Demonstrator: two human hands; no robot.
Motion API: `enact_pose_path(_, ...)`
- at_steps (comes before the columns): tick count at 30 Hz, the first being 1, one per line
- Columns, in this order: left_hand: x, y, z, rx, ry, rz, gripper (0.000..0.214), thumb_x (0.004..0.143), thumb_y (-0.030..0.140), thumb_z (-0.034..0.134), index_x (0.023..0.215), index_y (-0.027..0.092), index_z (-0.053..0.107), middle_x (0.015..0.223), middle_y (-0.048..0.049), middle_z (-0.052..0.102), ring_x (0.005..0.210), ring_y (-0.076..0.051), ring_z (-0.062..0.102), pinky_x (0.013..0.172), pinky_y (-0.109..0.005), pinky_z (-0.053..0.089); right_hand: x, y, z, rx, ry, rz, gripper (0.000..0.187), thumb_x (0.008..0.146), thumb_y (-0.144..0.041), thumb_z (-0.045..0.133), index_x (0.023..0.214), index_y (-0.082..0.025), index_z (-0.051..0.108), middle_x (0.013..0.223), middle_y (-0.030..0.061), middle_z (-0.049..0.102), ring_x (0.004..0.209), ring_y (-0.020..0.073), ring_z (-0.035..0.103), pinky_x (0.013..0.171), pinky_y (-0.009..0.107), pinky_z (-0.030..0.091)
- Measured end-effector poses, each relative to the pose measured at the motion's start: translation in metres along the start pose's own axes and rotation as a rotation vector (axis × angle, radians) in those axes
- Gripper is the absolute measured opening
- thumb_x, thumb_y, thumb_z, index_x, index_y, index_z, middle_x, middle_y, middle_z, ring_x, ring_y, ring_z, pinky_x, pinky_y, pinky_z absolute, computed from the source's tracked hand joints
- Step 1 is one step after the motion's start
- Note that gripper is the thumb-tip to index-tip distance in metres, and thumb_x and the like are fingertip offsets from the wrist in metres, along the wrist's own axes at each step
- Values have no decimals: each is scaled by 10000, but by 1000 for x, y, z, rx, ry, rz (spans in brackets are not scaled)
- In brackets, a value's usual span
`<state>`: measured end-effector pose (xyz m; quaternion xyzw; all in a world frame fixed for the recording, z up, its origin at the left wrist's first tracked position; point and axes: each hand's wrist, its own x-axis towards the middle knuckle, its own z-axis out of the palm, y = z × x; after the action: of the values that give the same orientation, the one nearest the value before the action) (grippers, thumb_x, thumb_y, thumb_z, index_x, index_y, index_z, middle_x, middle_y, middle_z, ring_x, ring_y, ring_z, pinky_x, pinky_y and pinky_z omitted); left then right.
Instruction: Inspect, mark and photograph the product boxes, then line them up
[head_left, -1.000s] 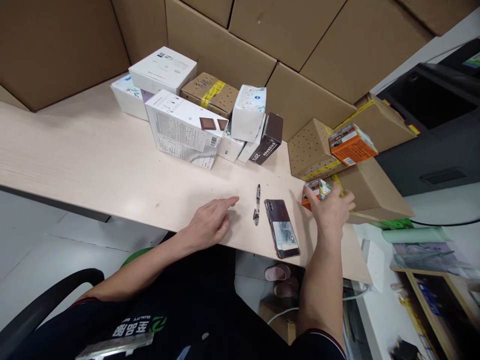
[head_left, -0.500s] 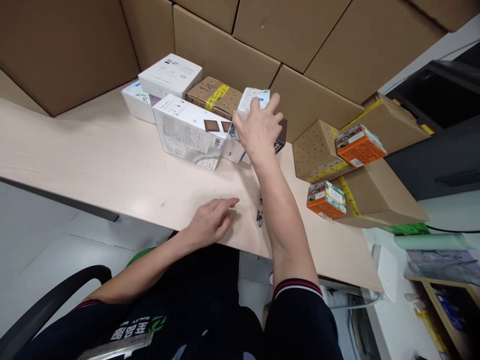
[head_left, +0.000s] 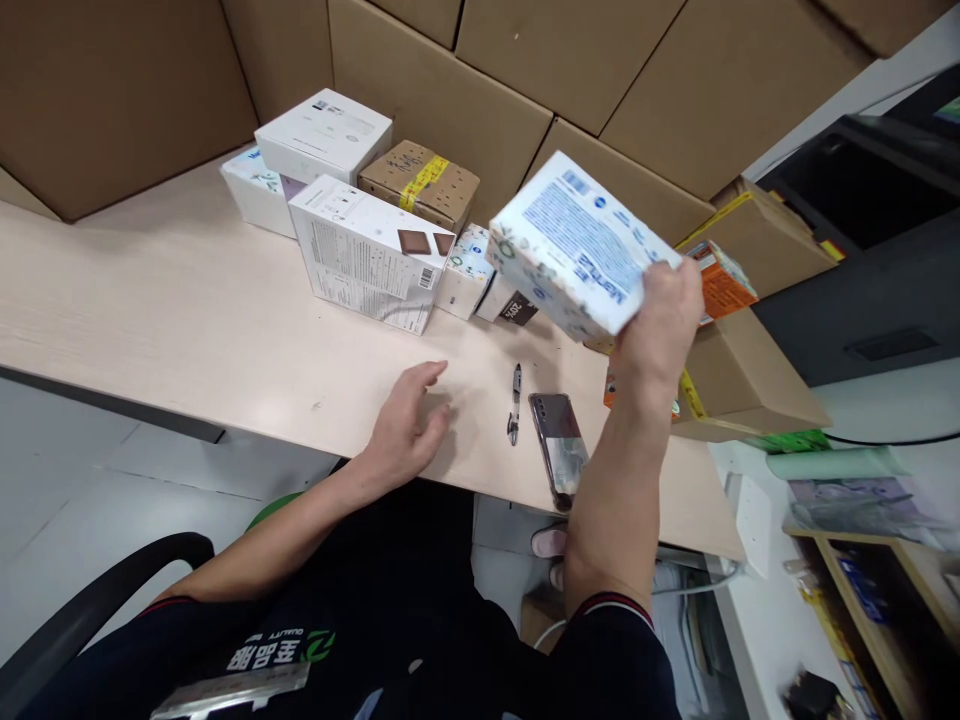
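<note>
My right hand [head_left: 658, 320] grips one end of a white box with blue print [head_left: 581, 240], lifted and tilted above the table's right half. Over the front of the table, my left hand [head_left: 409, 420] is empty, its thumb and fingers apart. To its right lie a pen [head_left: 515, 405] and a phone in a clear case [head_left: 559, 450]. Behind the hands stands a tall white box with brown squares printed on it [head_left: 367, 255]. Beside that are a small white patterned box [head_left: 466, 272] and a dark-labelled box [head_left: 510, 303], partly covered by the held box.
A flat white box [head_left: 326, 130] rests on another white box [head_left: 259, 195] at the back left. A brown carton with yellow tape [head_left: 420, 185] sits behind. Orange boxes [head_left: 724, 280] and an open carton [head_left: 757, 380] are at the right. Large cardboard boxes [head_left: 442, 90] wall off the back.
My right hand has lifted the white box from the group at the back and carried it right and nearer. The phone has come into view. My left hand has opened slightly.
</note>
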<state>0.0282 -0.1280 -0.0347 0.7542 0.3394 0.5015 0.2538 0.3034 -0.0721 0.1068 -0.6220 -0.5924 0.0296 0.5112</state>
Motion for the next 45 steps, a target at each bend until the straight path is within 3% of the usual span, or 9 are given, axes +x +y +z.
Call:
enact_pose_path(2,-1,-1,0,-83,92,-66,505,1012,269,555,1500,261,425,1409,-130,553,1196,-235,622,1004,-446,576,-35,1,-9,155,104,158,326,983,-475,321,1101,-230,500,1074,87,636,1015,255,686,816,398,567)
enact_pose_path(6,-5,-6,2,-190,195,-123,480,1045,422,535,1505,311,453,1468,-106,513,1324,-271,549,1110,-513,514,-88,-1,9,229,-28,345,343,959,-477,352,1100,-235,551,1035,77,696,996,254,719,783,392,587)
enact_pose_path(10,-4,-7,0,-286,268,-197,464,1074,525,443,1478,310,522,1497,-94,532,1433,-291,489,1227,-552,418,-110,-1,34,341,-216,406,363,960,-484,405,1135,-229,596,1007,66,739,913,236,727,773,389,590)
enact_pose_path(15,2,-2,-4,-361,183,-285,479,1100,531,360,1489,310,532,1528,-72,561,1450,-279,512,1231,-535,450,-120,4,38,241,-446,411,511,1000,-567,457,1344,-225,617,1196,95,747,1043,249,717,882,417,580)
enact_pose_path(22,0,-7,-3,-327,140,-279,468,1054,439,551,1506,320,514,1540,-64,558,1441,-273,517,1235,-528,454,-130,-2,31,-95,-373,328,612,1044,-604,364,1506,-251,554,1427,143,654,1297,316,621,1070,527,502)
enact_pose_path(26,0,-5,-3,-386,178,-247,442,1045,372,574,1481,321,531,1522,-63,568,1417,-258,541,1215,-500,483,-134,-8,33,-43,-317,279,575,1062,-570,357,1496,-250,558,1381,139,685,1250,299,648,1041,513,522)
enact_pose_path(33,-4,-13,2,-576,281,-225,477,921,257,727,1375,305,588,1403,-61,616,1357,-250,571,1179,-452,497,-147,1,46,140,-29,-17,325,1064,-465,458,1049,-247,698,1104,81,713,1129,234,675,991,435,535)
enact_pose_path(39,-10,-23,4,-572,277,-300,597,904,402,761,1468,392,567,1486,-42,538,1417,-282,482,1220,-481,411,-155,9,51,169,25,161,333,1016,-505,555,1174,-229,655,1080,79,728,1023,222,690,878,381,546)
enact_pose_path(45,-5,-14,-2,-376,244,-279,470,990,477,644,1448,377,609,1439,-63,564,1385,-280,474,1130,-474,460,-152,1,46,106,-196,238,447,1053,-533,453,1261,-224,700,1214,111,764,1114,257,695,933,413,531)
